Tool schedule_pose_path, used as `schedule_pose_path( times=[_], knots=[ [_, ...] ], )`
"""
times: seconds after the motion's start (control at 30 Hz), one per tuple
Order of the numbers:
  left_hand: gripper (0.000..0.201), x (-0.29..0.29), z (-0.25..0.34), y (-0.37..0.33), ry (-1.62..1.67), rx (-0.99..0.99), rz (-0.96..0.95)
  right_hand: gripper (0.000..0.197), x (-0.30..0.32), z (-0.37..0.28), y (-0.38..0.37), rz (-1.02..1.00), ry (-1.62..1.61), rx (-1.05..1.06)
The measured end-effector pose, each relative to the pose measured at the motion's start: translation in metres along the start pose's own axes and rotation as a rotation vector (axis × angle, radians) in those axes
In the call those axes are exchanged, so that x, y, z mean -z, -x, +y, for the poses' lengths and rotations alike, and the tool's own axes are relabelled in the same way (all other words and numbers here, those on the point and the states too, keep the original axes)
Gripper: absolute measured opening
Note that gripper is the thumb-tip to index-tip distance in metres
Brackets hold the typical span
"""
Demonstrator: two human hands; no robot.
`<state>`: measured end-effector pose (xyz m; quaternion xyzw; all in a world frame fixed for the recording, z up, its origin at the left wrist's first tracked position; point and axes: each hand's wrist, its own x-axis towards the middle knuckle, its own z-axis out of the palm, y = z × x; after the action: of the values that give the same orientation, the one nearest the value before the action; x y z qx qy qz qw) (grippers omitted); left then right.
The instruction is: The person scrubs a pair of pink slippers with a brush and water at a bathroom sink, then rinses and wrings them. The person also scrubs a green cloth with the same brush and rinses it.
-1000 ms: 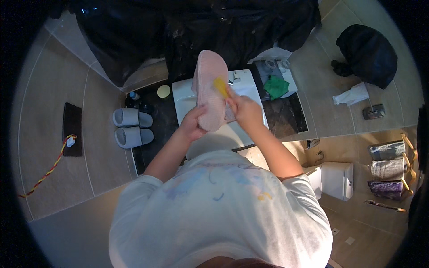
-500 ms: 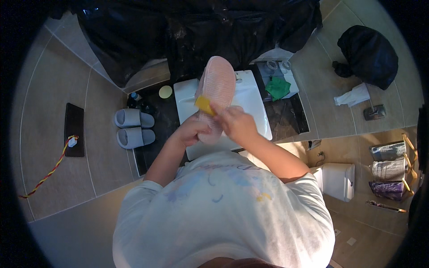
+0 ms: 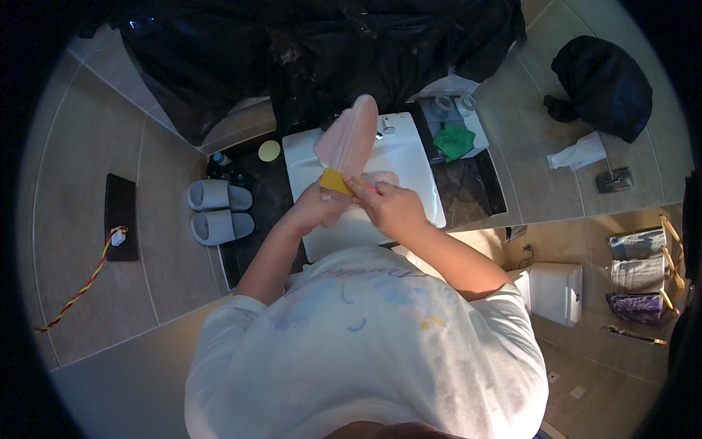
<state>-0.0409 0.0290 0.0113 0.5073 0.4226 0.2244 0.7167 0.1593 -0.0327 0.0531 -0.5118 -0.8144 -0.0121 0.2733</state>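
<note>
Over the white sink (image 3: 420, 161), a pink slipper (image 3: 355, 139) is tilted on its edge, its ribbed sole and upper part both showing. My left hand (image 3: 320, 208) is closed round its near end. My right hand (image 3: 391, 208) pinches a small yellow block-shaped scrubber (image 3: 335, 181) against the slipper's side, close to my left fingers. Whether the scrubber is a brush or a sponge is too small to tell. Another pink piece, perhaps a second slipper (image 3: 385, 178), lies in the basin, partly hidden behind my right hand.
Two grey slippers (image 3: 219, 196) rest on the dark counter (image 3: 270, 197) at left, near a pale round disc (image 3: 269, 151). A green cloth (image 3: 454, 141) lies right of the sink. The faucet (image 3: 387, 126) stands at the basin's back, below black plastic sheeting (image 3: 322, 58).
The slipper has turned from sole facing up to tilted on its edge. The scrubber has shifted slightly down, from the sole to the slipper's side near my left hand.
</note>
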Motion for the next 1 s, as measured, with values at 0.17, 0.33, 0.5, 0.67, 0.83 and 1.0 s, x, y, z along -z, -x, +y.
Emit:
schedule_pose_path(
  times=[0.17,0.33,0.5,0.67,0.83,1.0],
  knots=[
    [0.061,0.006,0.001,-0.002,-0.018,-0.112,-0.114,0.043,0.014,0.043,-0.038,0.164,0.121,-0.248],
    [0.073,0.002,-0.001,0.002,-0.016,-0.019,-0.181,0.038,0.011,0.070,-0.047,0.288,-0.207,-0.536],
    [0.074,0.005,-0.017,0.003,0.286,0.025,-0.209,0.037,-0.001,0.019,-0.010,0.092,-0.051,-0.232],
    [0.074,0.009,-0.015,0.007,0.303,0.056,-0.242,0.046,0.013,0.054,-0.045,0.134,0.086,-0.405],
    [0.074,0.011,-0.009,0.004,0.407,0.051,-0.247,0.048,-0.001,0.041,-0.025,0.093,0.020,-0.275],
    [0.075,0.011,-0.014,0.003,0.495,0.007,-0.299,0.043,0.003,0.025,-0.006,-0.047,0.045,-0.210]
  ],
)
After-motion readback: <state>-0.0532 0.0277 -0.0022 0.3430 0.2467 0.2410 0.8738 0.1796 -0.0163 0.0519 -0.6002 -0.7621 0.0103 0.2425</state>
